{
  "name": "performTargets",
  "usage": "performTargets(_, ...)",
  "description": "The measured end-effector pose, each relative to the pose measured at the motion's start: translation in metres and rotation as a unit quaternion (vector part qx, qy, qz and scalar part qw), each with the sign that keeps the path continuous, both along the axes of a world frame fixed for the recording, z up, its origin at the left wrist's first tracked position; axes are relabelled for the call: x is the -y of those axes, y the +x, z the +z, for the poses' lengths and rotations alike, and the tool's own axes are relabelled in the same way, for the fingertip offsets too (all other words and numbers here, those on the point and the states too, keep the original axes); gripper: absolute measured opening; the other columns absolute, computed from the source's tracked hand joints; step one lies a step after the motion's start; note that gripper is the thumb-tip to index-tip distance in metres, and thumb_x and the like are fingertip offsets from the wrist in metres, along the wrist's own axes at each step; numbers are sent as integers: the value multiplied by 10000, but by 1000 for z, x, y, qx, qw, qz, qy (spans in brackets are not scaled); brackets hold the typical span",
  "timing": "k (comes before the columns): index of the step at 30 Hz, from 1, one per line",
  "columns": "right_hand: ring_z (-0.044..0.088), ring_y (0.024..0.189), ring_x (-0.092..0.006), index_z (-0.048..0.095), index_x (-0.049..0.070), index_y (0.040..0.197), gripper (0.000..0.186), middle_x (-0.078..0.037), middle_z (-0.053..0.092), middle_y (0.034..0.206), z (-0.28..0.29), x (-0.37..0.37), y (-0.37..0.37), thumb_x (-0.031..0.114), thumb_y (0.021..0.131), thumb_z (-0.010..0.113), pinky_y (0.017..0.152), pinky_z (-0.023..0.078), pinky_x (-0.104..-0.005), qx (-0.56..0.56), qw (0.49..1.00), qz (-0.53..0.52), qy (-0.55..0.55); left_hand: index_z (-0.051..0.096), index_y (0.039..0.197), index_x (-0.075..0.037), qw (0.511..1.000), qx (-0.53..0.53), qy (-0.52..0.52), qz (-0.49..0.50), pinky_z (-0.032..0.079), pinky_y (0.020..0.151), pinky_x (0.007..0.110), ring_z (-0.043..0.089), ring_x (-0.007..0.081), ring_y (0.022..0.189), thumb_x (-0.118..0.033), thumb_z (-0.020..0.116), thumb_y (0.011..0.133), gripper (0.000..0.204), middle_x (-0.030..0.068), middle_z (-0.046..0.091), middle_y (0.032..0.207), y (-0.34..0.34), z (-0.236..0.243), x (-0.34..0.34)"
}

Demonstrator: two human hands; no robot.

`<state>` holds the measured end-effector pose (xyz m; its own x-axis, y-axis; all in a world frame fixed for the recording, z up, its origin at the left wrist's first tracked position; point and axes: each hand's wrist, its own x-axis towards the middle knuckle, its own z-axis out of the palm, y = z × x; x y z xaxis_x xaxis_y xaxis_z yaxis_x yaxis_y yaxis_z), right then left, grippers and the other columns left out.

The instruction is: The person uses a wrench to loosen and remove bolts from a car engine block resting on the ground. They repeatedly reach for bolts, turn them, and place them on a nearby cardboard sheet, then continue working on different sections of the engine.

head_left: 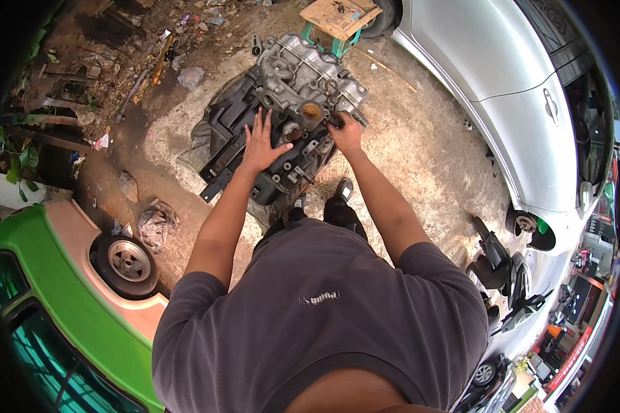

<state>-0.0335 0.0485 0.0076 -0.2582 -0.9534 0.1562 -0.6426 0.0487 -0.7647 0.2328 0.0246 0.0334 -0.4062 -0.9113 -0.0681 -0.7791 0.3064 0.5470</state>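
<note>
A car engine of grey metal, with black parts on its left and near sides, sits on the ground before my feet. My left hand rests palm down on its near left part, the fingers spread and the thumb stretched toward the middle. At the engine's right side, my right hand has its fingers curled in against the metal next to a round opening with a brownish inside. The fingertips there are partly hidden, and whatever they grip is too small to make out.
Beyond the engine stands a green stool with a board on top. A silver car lines the right, with a motorcycle nearer me. To the left are a green and pink vehicle, a crumpled plastic bag and scattered rubbish.
</note>
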Motion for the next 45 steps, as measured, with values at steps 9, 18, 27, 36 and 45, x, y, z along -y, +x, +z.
performTargets(9,663,885,-328,712,16,974,316,-147,687,1007,0,-4,0,220,742,782,783,531,-366,-14,999,11,-46,46,1557,-173,1000,1,-6,-1,35,1165,585,67,346,1483,-680,652,745,1133,171,34,1606,0,-1,0)
performTargets(18,649,891,-324,696,109,1040,307,-112,671,1002,2,-2,-7,221,758,746,775,529,-392,-54,996,54,-47,57,1554,-154,1000,0,-13,2,49,1156,605,116,354,1475,-659,676,726,1151,178,61,1602,-1,-1,0)
performTargets(27,640,915,-328,688,118,1039,326,-105,652,1049,-8,0,4,198,733,764,786,529,-385,-50,998,1,-48,74,1553,-148,1000,-14,-17,2,51,1152,609,136,365,1469,-642,684,727,1140,187,72,1598,0,-2,1)
performTargets(36,648,905,-310,681,8,1045,348,-155,664,985,0,-8,2,244,800,757,803,507,-362,68,996,15,-55,74,1553,-158,1000,2,-13,13,48,1157,607,137,359,1469,-636,685,727,1134,176,77,1599,-2,0,-1)
performTargets(45,659,913,-265,666,-10,1102,417,-184,684,975,-3,-4,-9,327,861,719,813,512,-340,207,976,-59,-29,90,1552,-171,999,-8,-34,20,57,1150,622,173,373,1457,-605,699,742,1103,171,94,1596,-5,0,-3)
